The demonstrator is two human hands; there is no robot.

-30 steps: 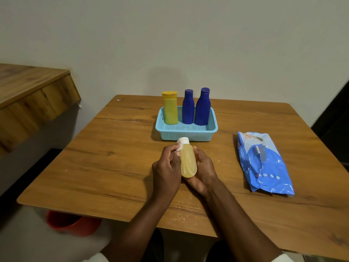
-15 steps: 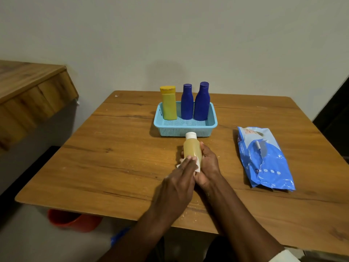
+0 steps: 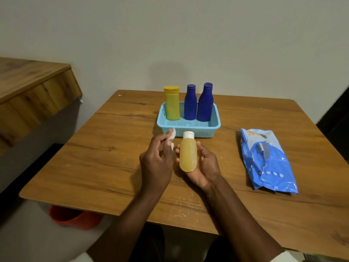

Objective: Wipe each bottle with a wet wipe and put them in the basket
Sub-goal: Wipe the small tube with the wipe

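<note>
A clear bottle of amber liquid with a white cap (image 3: 187,155) lies in the palm of my right hand (image 3: 203,165), whose fingers curl around it, cap pointing toward the basket. My left hand (image 3: 156,160) pinches a small crumpled white wet wipe (image 3: 171,137) just left of the bottle, not touching it. A light blue basket (image 3: 188,128) stands behind my hands. Upright in it are a yellow bottle (image 3: 172,103) and two dark blue bottles (image 3: 190,102) (image 3: 205,102).
A blue pack of wet wipes (image 3: 267,159) lies on the wooden table (image 3: 105,163) to the right. A wooden shelf (image 3: 32,93) juts out at the left. A red bucket (image 3: 73,217) sits on the floor under the table's front left edge.
My left hand has lifted the wipe off the bottle's lower body and moved it up and left. The bottle has tipped back and lies flatter in my right palm.
</note>
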